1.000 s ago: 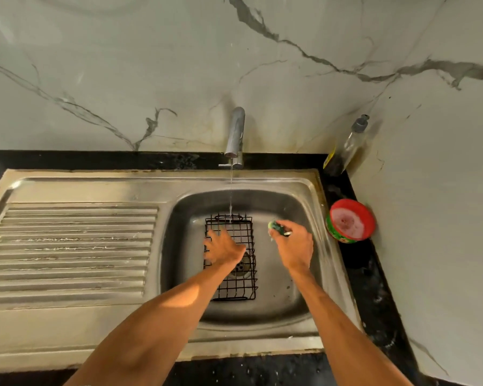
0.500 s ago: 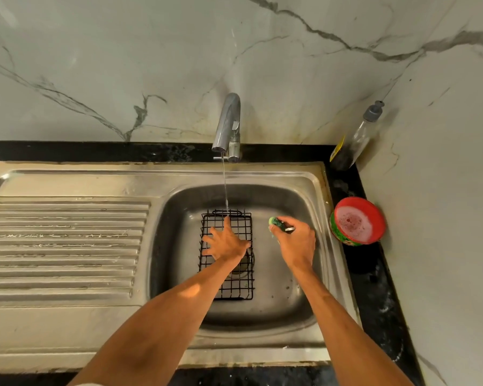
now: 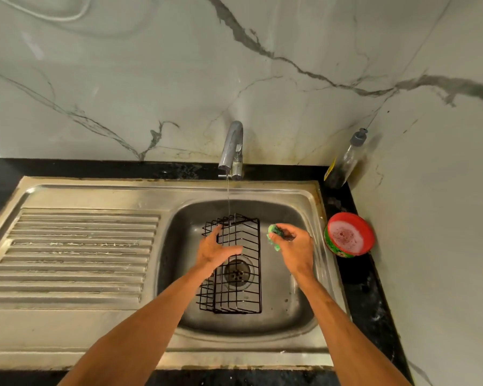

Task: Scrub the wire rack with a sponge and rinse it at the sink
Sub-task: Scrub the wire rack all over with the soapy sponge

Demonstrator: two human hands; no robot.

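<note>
A black wire rack lies in the steel sink basin, over the drain, with its left side tipped up. My left hand holds its upper left part, fingers over the left rim and thumb across the grid. My right hand hovers just right of the rack and grips a green sponge in its fingers. The sponge is apart from the rack. A thin stream of water runs from the tap onto the rack's far end.
A red-rimmed tub of soapy paste stands on the black counter right of the sink. A dispenser bottle stands in the back right corner. The ribbed draining board lies to the left. Marble walls close the back and right.
The rack has tipped up on its left side under my left hand. My right hand has turned, so more of the green sponge shows. The camera has drawn back a little.
</note>
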